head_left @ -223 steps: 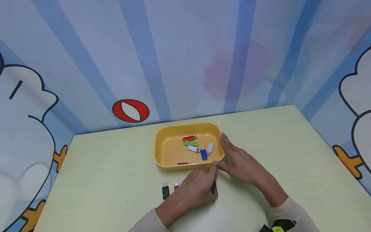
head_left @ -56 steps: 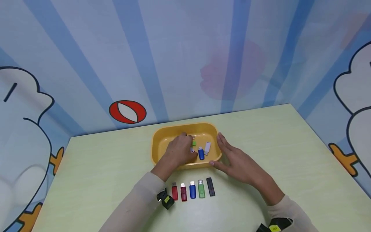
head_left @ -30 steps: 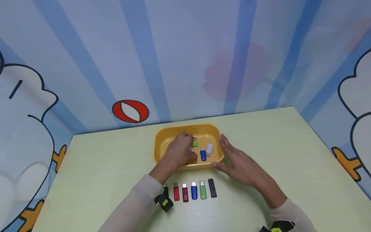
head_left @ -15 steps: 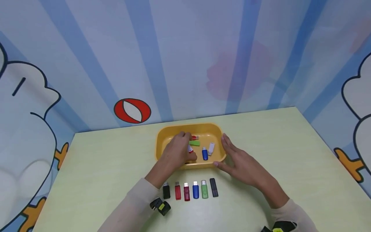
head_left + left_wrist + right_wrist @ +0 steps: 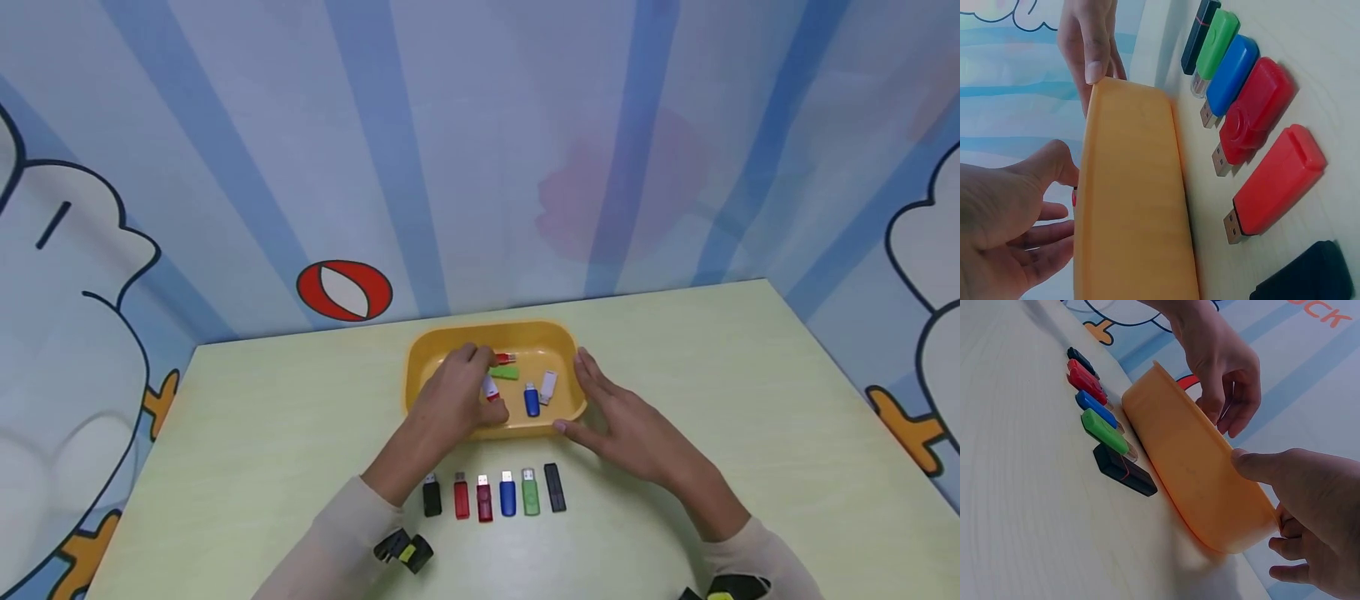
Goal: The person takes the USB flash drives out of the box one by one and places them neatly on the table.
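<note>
- On a pale table [image 5: 285, 417], near its far edge, a yellow tray [image 5: 558, 346] is set between both hands, apparently for easy reach.
- Inside it, a red stick [image 5: 507, 358], green stick [image 5: 506, 372], white-and-red stick [image 5: 491, 387], blue stick [image 5: 532, 402] and white stick [image 5: 549, 386], all USB type, are scattered.
- The left hand [image 5: 453, 387] is lowered into the tray, thumb parted from fingers beside the white-and-red stick; whether it is pinched cannot be told.
- By the right hand [image 5: 626, 421], fingers nearly straight and thumb spread, the tray's right end is touched, probably to stop sliding.
- In front, sticks are lined up, seemingly spaced so each stays distinct: short black [image 5: 432, 498], bright red [image 5: 461, 500], dark red [image 5: 484, 502], second blue [image 5: 508, 498], second green [image 5: 531, 496], long black [image 5: 555, 489].
</note>
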Demonstrator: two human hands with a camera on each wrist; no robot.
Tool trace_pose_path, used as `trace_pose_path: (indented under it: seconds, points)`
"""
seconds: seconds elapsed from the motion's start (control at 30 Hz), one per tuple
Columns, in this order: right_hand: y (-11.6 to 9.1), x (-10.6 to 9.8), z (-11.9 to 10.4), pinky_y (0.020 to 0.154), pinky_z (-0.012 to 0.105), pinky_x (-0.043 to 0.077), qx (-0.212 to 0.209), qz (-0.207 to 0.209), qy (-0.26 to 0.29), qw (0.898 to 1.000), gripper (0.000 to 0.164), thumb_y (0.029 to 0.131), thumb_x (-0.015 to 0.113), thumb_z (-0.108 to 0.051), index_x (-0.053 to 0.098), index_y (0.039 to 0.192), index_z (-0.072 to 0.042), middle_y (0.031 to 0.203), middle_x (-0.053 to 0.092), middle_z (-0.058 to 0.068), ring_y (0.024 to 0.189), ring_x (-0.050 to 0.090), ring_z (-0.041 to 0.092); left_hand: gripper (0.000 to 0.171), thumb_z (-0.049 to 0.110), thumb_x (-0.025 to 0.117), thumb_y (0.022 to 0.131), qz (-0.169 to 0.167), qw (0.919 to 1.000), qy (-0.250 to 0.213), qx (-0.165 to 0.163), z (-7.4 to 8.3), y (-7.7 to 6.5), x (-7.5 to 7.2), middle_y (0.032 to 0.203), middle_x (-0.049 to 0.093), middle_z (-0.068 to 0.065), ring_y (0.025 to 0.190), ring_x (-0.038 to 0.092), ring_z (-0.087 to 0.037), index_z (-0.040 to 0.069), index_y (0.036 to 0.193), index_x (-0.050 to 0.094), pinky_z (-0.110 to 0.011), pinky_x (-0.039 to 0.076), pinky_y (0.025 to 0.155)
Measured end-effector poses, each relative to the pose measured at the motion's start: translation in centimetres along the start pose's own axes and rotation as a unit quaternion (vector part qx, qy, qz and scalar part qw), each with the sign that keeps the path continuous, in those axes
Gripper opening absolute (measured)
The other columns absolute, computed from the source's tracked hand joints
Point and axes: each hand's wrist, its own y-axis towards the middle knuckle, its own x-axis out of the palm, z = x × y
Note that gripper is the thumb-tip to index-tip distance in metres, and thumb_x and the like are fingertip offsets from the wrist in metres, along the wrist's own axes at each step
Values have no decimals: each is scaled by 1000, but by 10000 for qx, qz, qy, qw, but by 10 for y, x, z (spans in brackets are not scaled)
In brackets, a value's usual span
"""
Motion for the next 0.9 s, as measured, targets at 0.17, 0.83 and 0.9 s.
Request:
trace_pose_path:
  seconds: [0.17, 0.83, 0.9]
  points:
    - [0, 0, 0, 119, 60, 40, -38, 24, -25, 10000, 104, 98, 60, -70, 12, 171, -14, 180, 5, 4, 158, 33, 39, 54, 21, 89, 84, 162, 9998, -65, 93, 2, -8, -3, 119, 64, -10, 107, 60, -23, 6, 130, 65, -34, 62, 91]
    - [-2, 1, 1, 117, 61, 42, 7, -18, 48, 10000, 105, 98, 63, -66, 7, 172, -17, 180, 8, 7, 157, 35, 41, 55, 23, 92, 84, 342, 9991, -175, 174, 1, -28, -7, 126, 64, -8, 118, 61, -24, 10, 131, 67, -36, 61, 97]
    - [-2, 1, 1, 117, 61, 42, 7, -15, 34, 10000, 105, 98, 63, -67, 7, 172, -17, 180, 8, 8, 157, 35, 41, 54, 22, 92, 84, 326, 9991, -176, 198, -1, -31, -6, 127, 64, -8, 118, 61, -24, 9, 130, 67, -36, 61, 98]
